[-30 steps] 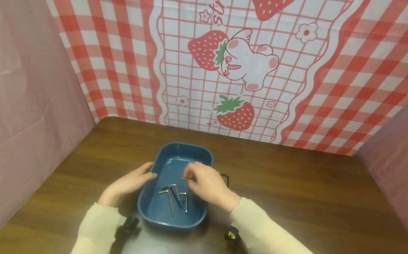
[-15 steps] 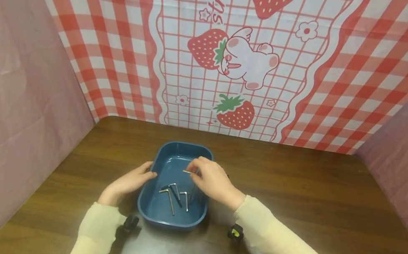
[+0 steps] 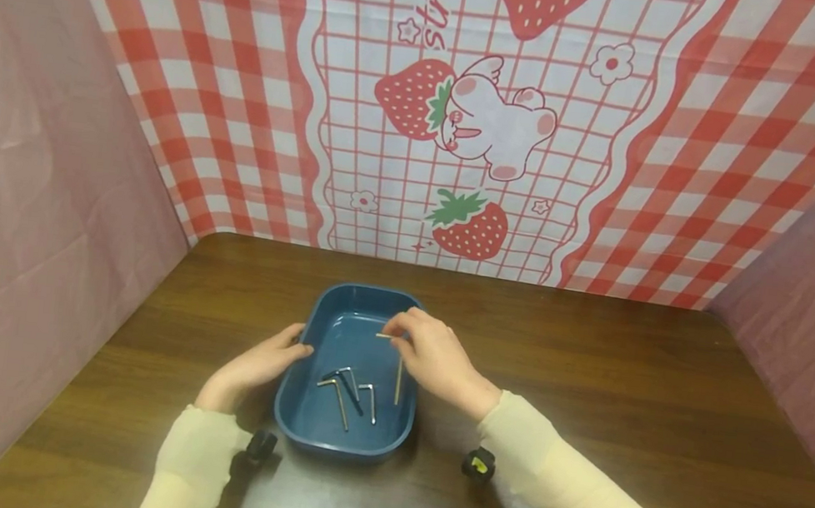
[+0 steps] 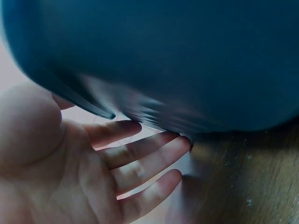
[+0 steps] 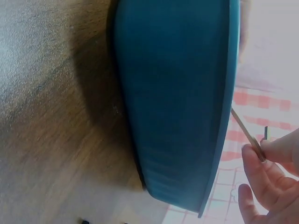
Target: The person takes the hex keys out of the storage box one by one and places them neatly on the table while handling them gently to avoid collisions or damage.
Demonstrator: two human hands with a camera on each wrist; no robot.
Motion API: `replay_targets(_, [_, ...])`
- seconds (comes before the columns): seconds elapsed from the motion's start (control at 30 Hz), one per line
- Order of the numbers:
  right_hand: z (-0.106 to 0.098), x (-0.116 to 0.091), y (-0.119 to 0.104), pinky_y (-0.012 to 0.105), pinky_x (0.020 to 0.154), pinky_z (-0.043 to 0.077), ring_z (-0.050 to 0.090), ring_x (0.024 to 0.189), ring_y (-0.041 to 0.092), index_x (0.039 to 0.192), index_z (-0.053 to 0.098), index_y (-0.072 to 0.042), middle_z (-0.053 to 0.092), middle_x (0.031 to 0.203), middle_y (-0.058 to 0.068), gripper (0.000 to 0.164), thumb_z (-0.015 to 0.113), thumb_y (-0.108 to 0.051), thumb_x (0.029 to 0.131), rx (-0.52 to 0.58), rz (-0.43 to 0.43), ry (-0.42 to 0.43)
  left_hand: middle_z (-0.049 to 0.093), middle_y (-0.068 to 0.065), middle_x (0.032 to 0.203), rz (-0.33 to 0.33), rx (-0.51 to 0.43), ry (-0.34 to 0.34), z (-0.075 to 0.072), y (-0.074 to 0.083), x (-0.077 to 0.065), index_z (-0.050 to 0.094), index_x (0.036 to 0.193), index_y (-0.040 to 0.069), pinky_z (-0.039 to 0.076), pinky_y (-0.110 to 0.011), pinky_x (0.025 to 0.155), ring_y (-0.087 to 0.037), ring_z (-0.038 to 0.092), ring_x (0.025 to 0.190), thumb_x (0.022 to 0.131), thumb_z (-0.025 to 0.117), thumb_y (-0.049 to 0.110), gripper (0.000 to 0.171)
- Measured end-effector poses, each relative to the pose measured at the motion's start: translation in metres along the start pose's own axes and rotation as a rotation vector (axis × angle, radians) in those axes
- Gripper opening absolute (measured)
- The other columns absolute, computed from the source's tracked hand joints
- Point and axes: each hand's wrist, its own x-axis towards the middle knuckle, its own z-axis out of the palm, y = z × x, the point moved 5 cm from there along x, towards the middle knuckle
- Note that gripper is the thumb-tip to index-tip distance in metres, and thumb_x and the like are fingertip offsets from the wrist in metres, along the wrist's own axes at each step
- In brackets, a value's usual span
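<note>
A blue plastic bin (image 3: pixel 340 450) stands on the wooden table. My left hand (image 3: pixel 262 363) holds its left rim, thumb over the edge; in the left wrist view the fingers (image 4: pixel 154 163) lie along the outer wall. Between thumb and fingertips, my right hand (image 3: pixel 437 358) pinches a brass-coloured hex key (image 3: pixel 398 383) near its bend, over the bin's right side. Its long arm hangs down and its short arm points left. In the right wrist view that hand is beyond the rim. Several L-shaped hex keys (image 3: pixel 340 407) lie on the bin's floor, silver, dark and brass-toned.
The wooden table (image 3: pixel 590 375) extends to both sides of the bin. A red-and-white checked strawberry cloth (image 3: pixel 497 130) hangs behind, with pink cloth (image 3: pixel 48 163) at the sides. Black wrist cameras (image 3: pixel 479 465) sit by both sleeves.
My right hand has risen and moved right with the brass-coloured hex key, whose long arm now shows. A black bent rod seen right of the bin is now hidden behind that hand. The left hand stays put.
</note>
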Motion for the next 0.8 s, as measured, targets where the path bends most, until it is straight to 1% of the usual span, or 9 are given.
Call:
replay_targets(0.23, [-0.005, 0.000, 0.002, 0.026, 0.066, 0.047, 0.058, 0.078, 0.009, 0.092, 0.065, -0.014, 0.062, 0.089, -0.004, 0.012, 0.060, -0.006, 0.084, 0.013, -0.007, 0.031, 0.036, -0.020, 0.139, -0.011, -0.008, 0.003, 0.000, 0.000, -0.001, 0.030, 0.138, 0.006, 0.027, -0.057, 0.102, -0.037, 0.035, 0.126, 0.094, 0.042, 0.024, 0.049])
replay_targets(0.5, [-0.009, 0.000, 0.006, 0.023, 0.060, 0.043, 0.052, 0.069, 0.007, 0.093, 0.066, -0.016, 0.060, 0.086, -0.004, 0.014, 0.059, -0.008, 0.084, 0.040, 0.010, 0.046, 0.035, -0.020, 0.139, -0.014, -0.015, -0.002, 0.001, 0.000, -0.001, 0.029, 0.138, 0.006, 0.027, -0.057, 0.102, -0.037, 0.034, 0.126, 0.094, 0.041, 0.024, 0.050])
replay_targets(0.67, [-0.012, -0.001, 0.009, 0.026, 0.066, 0.046, 0.055, 0.075, 0.009, 0.094, 0.066, -0.015, 0.061, 0.088, -0.005, 0.014, 0.060, -0.009, 0.083, 0.030, 0.016, 0.064, 0.035, -0.020, 0.140, -0.023, -0.007, -0.001, 0.001, 0.000, 0.000, 0.029, 0.139, 0.006, 0.026, -0.058, 0.102, -0.037, 0.034, 0.127, 0.094, 0.041, 0.025, 0.050])
replay_targets(0.8, [-0.016, -0.002, 0.013, 0.027, 0.066, 0.047, 0.056, 0.073, 0.009, 0.094, 0.067, -0.015, 0.061, 0.086, -0.005, 0.014, 0.060, -0.008, 0.083, 0.031, 0.013, 0.083, 0.035, -0.020, 0.140, -0.029, -0.004, 0.000, 0.001, -0.001, 0.000, 0.029, 0.139, 0.007, 0.026, -0.058, 0.102, -0.037, 0.034, 0.127, 0.094, 0.041, 0.025, 0.050])
